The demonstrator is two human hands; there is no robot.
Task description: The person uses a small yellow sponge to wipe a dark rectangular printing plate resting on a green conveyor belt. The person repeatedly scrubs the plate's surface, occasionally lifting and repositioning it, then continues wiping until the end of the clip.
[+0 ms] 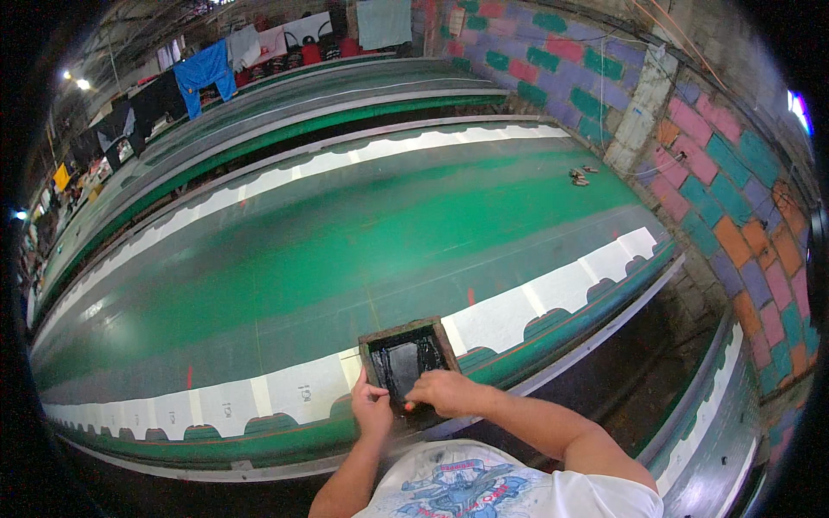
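A small wooden-framed printing screen with black ink-coated mesh [406, 363] is lying at the near edge of the long green printing table [345, 233], over the row of white fabric pieces [302, 390] running along that edge. Some pieces are carrying small dark printed marks, too small to make out.

Left hand [372, 407] is gripping the near left corner of the frame, fingers curled shut around the wood. Right hand [442, 390] is resting on the near right part of the frame, fingers bent and closed down over something at the mesh edge; an orange spot is showing under the fingertips, but what is being held cannot be told. The screen is lying directly beneath and between both hands.

A second row of white pieces is lining the far edge of the table. A few small dark objects [579, 177] are sitting near the far right corner, beside the multicoloured painted brick wall [725, 190]. Garments [205, 73] are hanging beyond the far tables.
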